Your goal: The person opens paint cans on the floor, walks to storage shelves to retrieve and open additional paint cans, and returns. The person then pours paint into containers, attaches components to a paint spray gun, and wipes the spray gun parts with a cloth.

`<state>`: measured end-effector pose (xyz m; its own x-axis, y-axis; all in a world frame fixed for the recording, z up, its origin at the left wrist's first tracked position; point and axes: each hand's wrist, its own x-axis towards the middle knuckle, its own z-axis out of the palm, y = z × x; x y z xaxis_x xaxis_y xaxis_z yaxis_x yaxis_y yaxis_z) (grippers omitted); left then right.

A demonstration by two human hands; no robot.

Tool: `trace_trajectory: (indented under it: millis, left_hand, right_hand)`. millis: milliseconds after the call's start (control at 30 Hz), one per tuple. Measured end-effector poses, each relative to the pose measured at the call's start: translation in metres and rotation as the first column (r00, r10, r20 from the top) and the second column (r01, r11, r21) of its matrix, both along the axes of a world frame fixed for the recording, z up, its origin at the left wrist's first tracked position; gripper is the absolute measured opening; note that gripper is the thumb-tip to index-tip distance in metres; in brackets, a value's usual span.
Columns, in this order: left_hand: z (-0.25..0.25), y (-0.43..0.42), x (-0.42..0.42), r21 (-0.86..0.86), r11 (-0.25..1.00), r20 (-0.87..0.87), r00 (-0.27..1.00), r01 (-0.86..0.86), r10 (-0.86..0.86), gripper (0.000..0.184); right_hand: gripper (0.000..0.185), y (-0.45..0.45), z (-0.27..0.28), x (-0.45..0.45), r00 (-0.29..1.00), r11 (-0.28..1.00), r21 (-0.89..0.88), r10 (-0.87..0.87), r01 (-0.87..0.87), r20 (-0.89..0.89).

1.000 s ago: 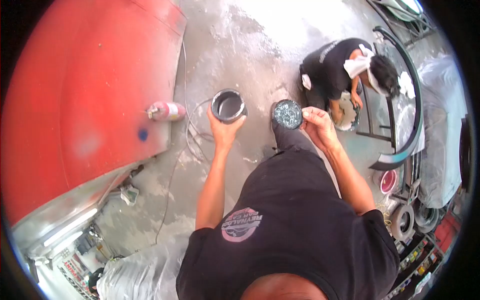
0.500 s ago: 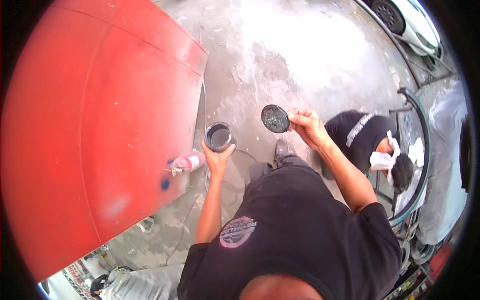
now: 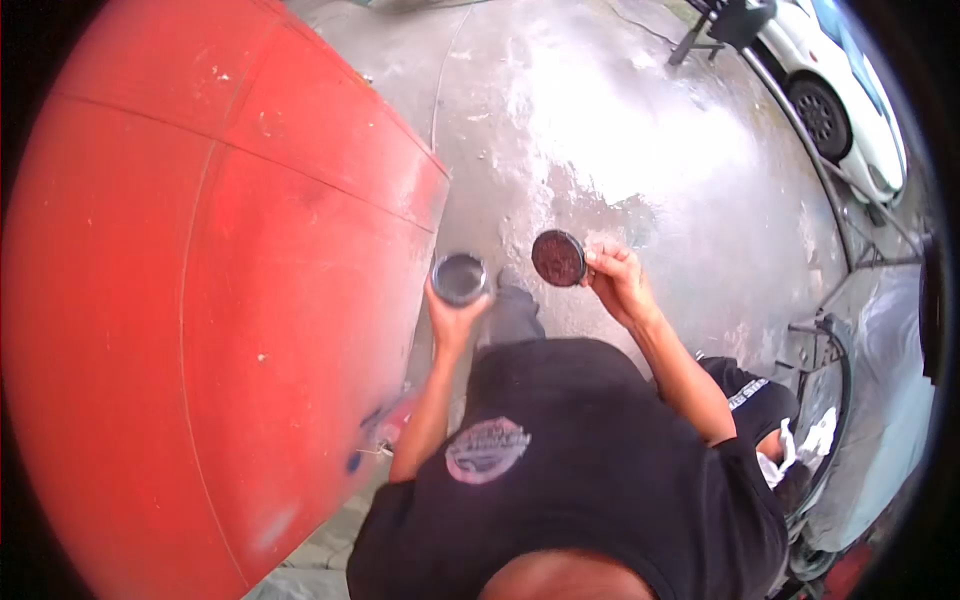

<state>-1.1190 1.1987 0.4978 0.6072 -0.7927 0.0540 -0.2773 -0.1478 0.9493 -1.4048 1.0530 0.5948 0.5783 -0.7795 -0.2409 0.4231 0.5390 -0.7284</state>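
My left hand (image 3: 457, 320) is wrapped round a dark, open-topped round container (image 3: 460, 280), held upright enough that its mouth faces me. What fills it I cannot make out clearly; the inside looks grey. Pinched by its edge between the thumb and fingers of my right hand (image 3: 620, 278) is a round lid (image 3: 557, 258), its dark reddish-brown, rough face turned toward me. The lid is apart from the container, to its right and slightly higher in the view.
A large red panelled surface (image 3: 300, 290) stands close on my left. Behind my left forearm a pinkish bottle (image 3: 398, 420) shows partly. To the right, a co-worker in a black shirt (image 3: 745, 395) bends low. A white car (image 3: 850, 100) is beyond a long rail.
I have moved forward across the floor, so the co-worker and pinkish bottle sit lower in view. Both hands keep their holds; the lid's face now looks reddish-brown rather than grey-black.
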Motion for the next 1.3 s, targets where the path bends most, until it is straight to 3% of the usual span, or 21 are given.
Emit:
trace_trajectory:
  millis: [33,67,100,167,267,400,500,667,933,1100,1233,1300]
  left_hand:
    - [0.008,-0.017,0.014,0.016,1.0,-0.048,0.999,0.022,-0.021,0.105]
    - [0.013,-0.048,0.031,0.032,0.999,0.057,0.998,0.034,-0.036,0.105]
    - [0.009,-0.081,0.051,-0.087,0.988,0.014,0.992,0.126,-0.125,0.104]
    - [0.047,-0.136,0.071,0.023,0.984,0.07,0.982,0.176,-0.177,0.103]
    - [0.064,-0.22,0.108,-0.059,0.966,0.014,0.968,0.25,-0.25,0.101]
    - [0.058,-0.325,0.153,-0.186,0.966,-0.064,0.979,0.181,-0.195,0.098]
    - [0.041,-0.397,0.189,-0.103,0.991,-0.139,0.985,0.084,-0.098,0.099]
    - [0.013,-0.521,0.231,-0.067,0.995,-0.002,0.997,-0.08,0.08,0.097]
    - [0.072,-0.664,0.318,-0.049,0.902,-0.051,0.902,-0.43,0.428,0.099]
    - [0.059,-0.714,0.391,-0.074,0.791,0.01,0.793,-0.607,0.61,0.096]
    - [0.052,-0.752,0.452,-0.115,0.72,-0.077,0.729,-0.684,0.68,0.097]
    - [0.026,-0.773,0.492,-0.128,0.68,-0.078,0.691,-0.722,0.719,0.101]
  right_hand:
    - [0.02,-0.015,0.006,0.017,1.0,1.0,0.023,0.003,-0.004,0.006]
    - [0.02,-0.038,0.012,0.032,0.999,1.0,0.004,0.008,-0.008,-0.045]
    - [0.02,-0.074,0.02,0.05,0.999,0.999,-0.044,-0.016,0.015,-0.042]
    - [0.02,-0.106,0.031,0.071,0.996,0.996,-0.057,-0.068,0.065,-0.063]
    - [0.02,-0.167,0.051,0.1,0.991,0.991,-0.014,-0.133,0.133,-0.003]
    - [0.022,-0.258,0.029,0.148,0.991,0.99,0.026,-0.137,0.137,-0.001]
    - [0.021,-0.341,0.012,0.193,0.993,0.996,0.025,-0.083,0.086,-0.088]
    - [0.019,-0.522,0.005,0.259,0.995,0.996,-0.018,0.089,-0.09,-0.039]
    - [0.018,-0.752,0.072,0.404,0.907,0.896,-0.15,0.405,-0.419,-0.114]
    - [0.017,-0.814,0.08,0.506,0.847,0.834,-0.15,0.53,-0.531,-0.046]
    - [0.021,-0.835,0.07,0.578,0.806,0.798,-0.141,0.592,-0.586,0.002]
    - [0.021,-0.851,0.065,0.614,0.786,0.779,-0.13,0.618,-0.613,-0.009]
